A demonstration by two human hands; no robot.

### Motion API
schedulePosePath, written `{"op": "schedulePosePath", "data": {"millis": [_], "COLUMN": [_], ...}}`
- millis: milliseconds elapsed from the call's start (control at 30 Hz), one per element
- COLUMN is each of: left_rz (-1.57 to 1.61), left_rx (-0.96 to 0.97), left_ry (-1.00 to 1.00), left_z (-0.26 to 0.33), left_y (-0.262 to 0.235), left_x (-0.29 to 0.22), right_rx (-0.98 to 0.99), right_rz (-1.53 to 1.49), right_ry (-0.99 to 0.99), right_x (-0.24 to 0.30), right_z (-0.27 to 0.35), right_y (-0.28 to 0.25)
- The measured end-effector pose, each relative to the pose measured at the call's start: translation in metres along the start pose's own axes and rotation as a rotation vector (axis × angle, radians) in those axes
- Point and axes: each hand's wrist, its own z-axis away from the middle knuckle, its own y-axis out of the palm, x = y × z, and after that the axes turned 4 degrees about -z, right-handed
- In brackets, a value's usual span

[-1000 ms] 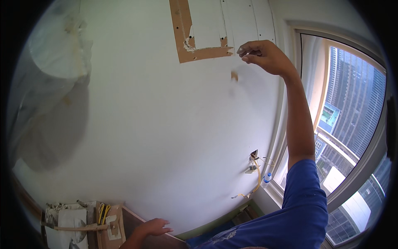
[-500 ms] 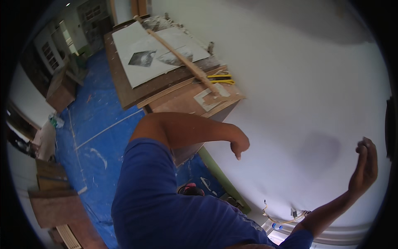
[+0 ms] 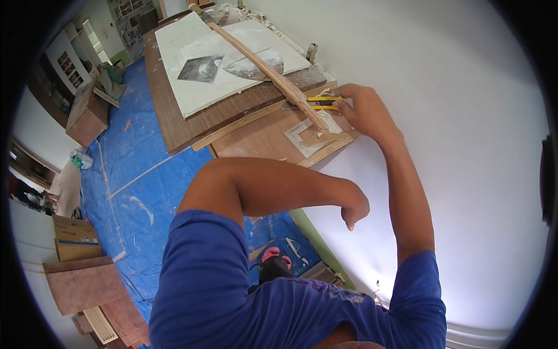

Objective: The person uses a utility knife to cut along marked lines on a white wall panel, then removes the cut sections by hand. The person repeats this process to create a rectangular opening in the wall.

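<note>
Close to the chest, a blue shirt (image 3: 203, 273) bears a pale printed mark, too creased to read. In front of it the left hand (image 3: 356, 206) hangs bent at the wrist, beside the wall (image 3: 476, 145); its fingers point down, and how tightly they curl cannot be told. Beyond, the right hand (image 3: 367, 113) reaches over a plywood top (image 3: 250, 131), thumb and fingers drawn round the end of a yellow-and-black utility knife (image 3: 323, 103); whether they pinch it or only touch it does not show. The knife lies on the plywood near its wall-side corner, its other end beside a long wooden strip (image 3: 267, 71). The strip slants across a white board (image 3: 174, 87), where a dark square plate (image 3: 200, 68) and a rounded plate (image 3: 256, 65), both smeared pale, rest.

Lower down, a blue sheet (image 3: 151, 200) with white smears covers the floor. Along its left side are loose brown panels (image 3: 84, 291) and a cardboard box (image 3: 77, 230) with dark print and a blue band, its contents hidden. Farther off stand a white-and-green container (image 3: 81, 159), its label too small to read, and a brown cabinet (image 3: 87, 119).
</note>
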Motion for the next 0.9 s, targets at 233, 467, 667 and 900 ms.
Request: {"op": "schedulePosePath", "data": {"millis": [233,467,667,900], "left_rz": [-0.064,0.010,-0.070,-0.027], "left_rx": [-0.071,-0.011,-0.014,0.061], "left_ry": [0.116,0.104,0.148,0.103], "left_z": [-0.011,-0.019,0.002,-0.005], "left_y": [0.003,0.036,0.022,0.022], "left_x": [-0.009,0.020,0.021,0.024], "right_rx": [-0.031,-0.050,-0.439,-1.334], "right_rz": [0.050,0.243,0.173,0.858], "right_ry": [-0.265,-0.009,0.045,0.065], "right_x": [-0.037,-0.037,0.047,0.095], "right_z": [-0.005,0.028,0.175,0.356], "right_y": [0.043,0.003,-0.163,-0.376]}}
